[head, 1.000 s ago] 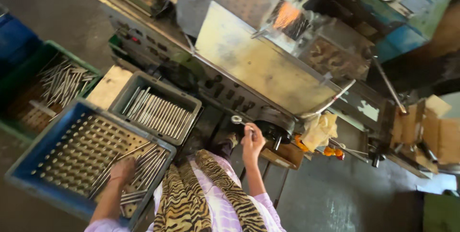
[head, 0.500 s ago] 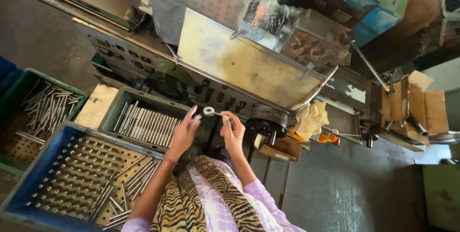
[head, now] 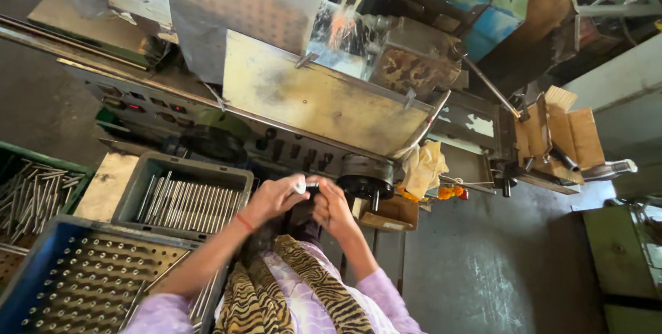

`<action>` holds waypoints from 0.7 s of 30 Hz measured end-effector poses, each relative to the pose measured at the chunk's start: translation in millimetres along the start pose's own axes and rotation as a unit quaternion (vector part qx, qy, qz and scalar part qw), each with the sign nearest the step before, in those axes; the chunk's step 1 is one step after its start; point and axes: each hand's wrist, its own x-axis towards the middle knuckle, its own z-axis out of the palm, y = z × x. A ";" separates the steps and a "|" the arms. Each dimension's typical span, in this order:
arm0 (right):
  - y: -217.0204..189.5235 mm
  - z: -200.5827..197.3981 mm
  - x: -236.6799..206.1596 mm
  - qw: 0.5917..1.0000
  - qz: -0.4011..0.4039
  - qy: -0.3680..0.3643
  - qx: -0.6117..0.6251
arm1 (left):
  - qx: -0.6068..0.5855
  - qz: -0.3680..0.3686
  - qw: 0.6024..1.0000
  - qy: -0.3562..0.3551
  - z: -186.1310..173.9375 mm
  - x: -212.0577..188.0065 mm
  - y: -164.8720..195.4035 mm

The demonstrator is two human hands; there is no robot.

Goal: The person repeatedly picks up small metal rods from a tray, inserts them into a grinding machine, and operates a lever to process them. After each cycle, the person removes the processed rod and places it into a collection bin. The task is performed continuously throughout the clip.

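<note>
Change: both hands have drawn closer together since half a second ago, when the left hand was spread beside the grey tray; a second ago it lay down in the blue crate.
Left hand: left hand [head: 272, 199] is raised in front of the machine, fingers curled narrow around the pale end of a small metal part [head: 301, 185], a red band at the wrist.
Right hand: right hand [head: 334, 208] sits just right of the left, fingers bent onto the same part from the other side; how firmly it pinches I cannot tell.
Part: held between the two hands, near the dark round knob [head: 365, 177] on the machine's front, above the person's lap.
Grey tray: grey tray [head: 181, 196] left of the hands, holding metal rods laid side by side.
Blue crate: blue perforated crate [head: 76, 272] at near left, with a few rods by its right wall.
Green crate: green crate [head: 34, 189] at far left, with loose rods heaped inside.
Machine: wide metal guard plate [head: 321, 103] beyond the hands; sparks [head: 341, 27] show above it.
Clothing: tiger-striped scarf [head: 289, 292] over lilac sleeves at the near edge.
</note>
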 end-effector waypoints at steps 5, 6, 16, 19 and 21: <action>-11.1 -17.5 9.8 0.983 0.152 -0.060 0.088 | 0.068 0.119 0.988 -0.078 -24.4 22.6 0.4; -10.3 -17.1 13.2 0.990 0.099 -0.056 0.088 | 0.023 0.065 0.996 -0.054 -22.9 29.7 2.2; -48.3 -19.2 15.4 0.557 -0.589 -0.047 -0.584 | -0.393 -0.539 0.738 -0.106 -8.1 69.7 23.6; -55.7 -12.8 13.8 0.592 -0.603 -0.005 -0.534 | -0.304 -0.369 0.878 -0.031 1.5 69.6 41.4; -60.2 -11.1 8.9 0.579 -0.591 -0.014 -0.562 | -0.252 -0.288 0.924 -0.003 5.0 68.5 54.0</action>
